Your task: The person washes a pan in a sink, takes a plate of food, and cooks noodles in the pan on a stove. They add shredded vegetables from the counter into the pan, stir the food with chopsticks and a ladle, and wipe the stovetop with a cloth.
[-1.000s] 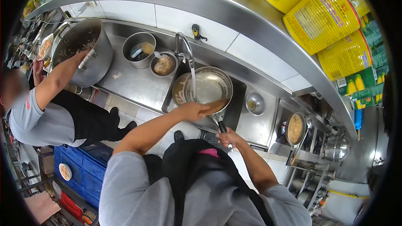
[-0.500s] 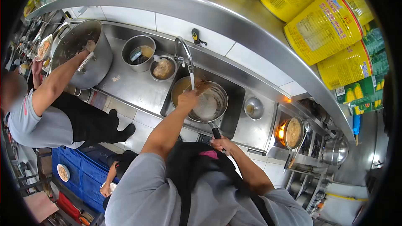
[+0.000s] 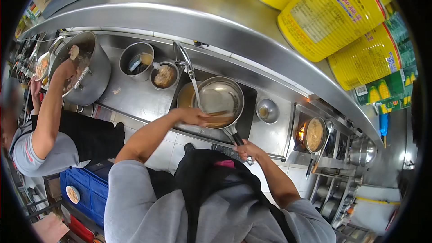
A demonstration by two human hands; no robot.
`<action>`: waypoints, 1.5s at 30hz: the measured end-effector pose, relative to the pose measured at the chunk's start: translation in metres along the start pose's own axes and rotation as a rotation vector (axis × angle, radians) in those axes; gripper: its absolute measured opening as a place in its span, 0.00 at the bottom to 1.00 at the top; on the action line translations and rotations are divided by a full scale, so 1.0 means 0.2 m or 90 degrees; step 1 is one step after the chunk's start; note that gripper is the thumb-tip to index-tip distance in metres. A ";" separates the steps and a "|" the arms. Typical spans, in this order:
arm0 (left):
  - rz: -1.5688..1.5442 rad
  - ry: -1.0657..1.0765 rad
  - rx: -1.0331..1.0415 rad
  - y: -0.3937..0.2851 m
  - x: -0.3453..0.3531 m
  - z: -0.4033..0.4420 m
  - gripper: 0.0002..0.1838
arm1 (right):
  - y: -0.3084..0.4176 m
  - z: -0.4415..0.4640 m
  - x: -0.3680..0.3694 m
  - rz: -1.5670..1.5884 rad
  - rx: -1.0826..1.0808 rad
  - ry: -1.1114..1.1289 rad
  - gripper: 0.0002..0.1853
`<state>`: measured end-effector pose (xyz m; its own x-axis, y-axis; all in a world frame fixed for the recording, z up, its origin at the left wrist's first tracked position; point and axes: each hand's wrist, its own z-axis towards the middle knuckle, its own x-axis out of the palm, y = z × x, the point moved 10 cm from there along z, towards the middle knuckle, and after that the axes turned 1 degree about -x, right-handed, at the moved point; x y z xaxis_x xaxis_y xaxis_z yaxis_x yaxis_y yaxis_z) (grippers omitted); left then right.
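My left hand is closed around a brown scrubbing brush, which is blurred by motion and looks like bamboo. The brush lies across the near part of a round metal frying pan. My right hand grips the pan by its long handle, which points toward me. The pan is held over the sink. Water runs from the tap down at the pan's left edge. A bowl of brownish water sits in the sink, partly hidden by the pan.
Left of the sink stand two metal pots, one with meat. A co-worker's hand reaches into a large stockpot. A metal bowl is at right, beside a pan over flame. Yellow cans line the overhead shelf.
My left hand with the brush has moved from the pan's left side toward its near edge. The pan has shifted slightly. The co-worker's hand has risen inside the stockpot with a piece of meat.
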<state>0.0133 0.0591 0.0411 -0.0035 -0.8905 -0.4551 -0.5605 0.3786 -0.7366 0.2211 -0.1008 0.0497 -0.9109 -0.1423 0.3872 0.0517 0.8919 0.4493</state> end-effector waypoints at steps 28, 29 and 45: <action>-0.145 -0.802 0.036 -0.27 -0.43 0.67 0.34 | 0.14 -0.16 0.15 -0.350 -0.239 -0.190 0.13; -0.231 -0.678 0.050 -0.34 -0.30 0.71 0.34 | 0.15 -0.16 0.12 -0.327 -0.250 -0.179 0.13; -0.073 -0.906 -0.235 0.49 -0.30 0.06 0.25 | 0.18 -0.80 -0.37 -0.801 -0.215 -0.642 0.13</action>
<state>-0.0313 0.1534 -0.0099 0.7309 0.1642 -0.6624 -0.6765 0.0464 -0.7350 0.3556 -0.1281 0.1667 -0.3227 -0.2197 -0.9207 -0.9220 0.2928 0.2533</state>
